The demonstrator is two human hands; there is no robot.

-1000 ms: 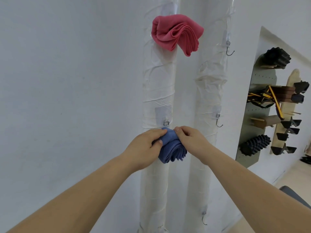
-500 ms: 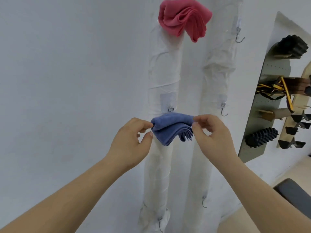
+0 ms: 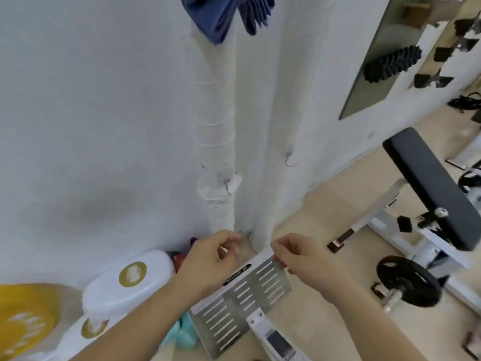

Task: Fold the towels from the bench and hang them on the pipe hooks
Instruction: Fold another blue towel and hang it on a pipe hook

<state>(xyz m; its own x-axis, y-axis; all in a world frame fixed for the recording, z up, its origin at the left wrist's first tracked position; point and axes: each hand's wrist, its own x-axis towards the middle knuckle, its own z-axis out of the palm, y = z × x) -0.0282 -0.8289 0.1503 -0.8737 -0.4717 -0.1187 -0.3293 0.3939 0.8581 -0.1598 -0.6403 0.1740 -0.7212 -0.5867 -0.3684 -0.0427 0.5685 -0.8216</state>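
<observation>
White pipes [image 3: 223, 126], blue towel [image 3: 216, 14] hanging.

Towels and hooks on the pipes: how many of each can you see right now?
Blue towel: 1, hanging at the top of the picture.
Bare hooks: 2, one low on the left pipe, one on the right pipe.
Total: 3.
Both hands, left hand and right hand, hold nothing.
</observation>
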